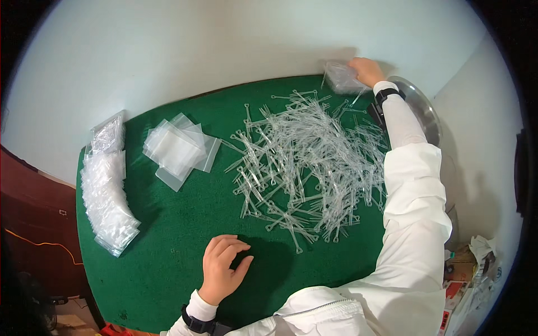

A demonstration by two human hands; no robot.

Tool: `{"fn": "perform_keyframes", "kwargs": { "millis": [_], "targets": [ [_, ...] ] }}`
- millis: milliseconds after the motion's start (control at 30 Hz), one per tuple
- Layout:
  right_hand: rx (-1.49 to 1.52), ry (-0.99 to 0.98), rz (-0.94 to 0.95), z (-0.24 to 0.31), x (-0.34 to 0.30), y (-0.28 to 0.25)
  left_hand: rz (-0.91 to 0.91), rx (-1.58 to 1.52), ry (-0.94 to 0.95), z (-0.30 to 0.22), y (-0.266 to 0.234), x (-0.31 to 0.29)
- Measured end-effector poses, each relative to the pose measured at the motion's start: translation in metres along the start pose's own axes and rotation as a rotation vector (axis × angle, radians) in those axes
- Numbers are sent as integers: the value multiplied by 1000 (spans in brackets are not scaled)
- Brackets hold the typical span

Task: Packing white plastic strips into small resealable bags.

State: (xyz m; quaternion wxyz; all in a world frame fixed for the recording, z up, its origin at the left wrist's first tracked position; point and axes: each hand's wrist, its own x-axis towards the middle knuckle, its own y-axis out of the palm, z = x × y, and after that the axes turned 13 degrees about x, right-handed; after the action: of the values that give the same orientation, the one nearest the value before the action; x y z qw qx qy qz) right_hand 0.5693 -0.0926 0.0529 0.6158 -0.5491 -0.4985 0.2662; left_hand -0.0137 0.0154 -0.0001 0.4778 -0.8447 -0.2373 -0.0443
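My right hand (367,70) reaches to the far right edge of the green table, fingers closed on the edge of a clear plastic bag (343,79). The bag's contents are hard to make out. Below it spreads a large loose heap of clear plastic sticks (314,151) with small loop-shaped ends. Near the front edge, my left hand (225,267) rests over the cloth, empty, with fingers loosely bent and the thumb apart. Flat clear zip bags (178,148) lie fanned out left of the heap.
A long row of overlapping clear bags (106,196) lines the left edge of the green tablecloth (168,274). A round metal bowl (423,109) stands behind my right forearm. A pale wall (224,45) borders the far side. Boxes and bags (468,271) lie at lower right.
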Motion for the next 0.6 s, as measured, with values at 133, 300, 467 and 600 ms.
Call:
{"fn": "perform_keyframes", "kwargs": {
  "millis": [133,300,467,600],
  "targets": [
    [26,83,32,3,6,8,2,-2,-6,0,0,0],
    [195,126,174,6,17,-5,-9,-3,4,1,0,0],
    [379,197,320,5,28,-21,-15,-5,9,1,0,-1],
    [419,292,261,-5,25,-38,-19,-13,15,1,1,-1]
  ]
}}
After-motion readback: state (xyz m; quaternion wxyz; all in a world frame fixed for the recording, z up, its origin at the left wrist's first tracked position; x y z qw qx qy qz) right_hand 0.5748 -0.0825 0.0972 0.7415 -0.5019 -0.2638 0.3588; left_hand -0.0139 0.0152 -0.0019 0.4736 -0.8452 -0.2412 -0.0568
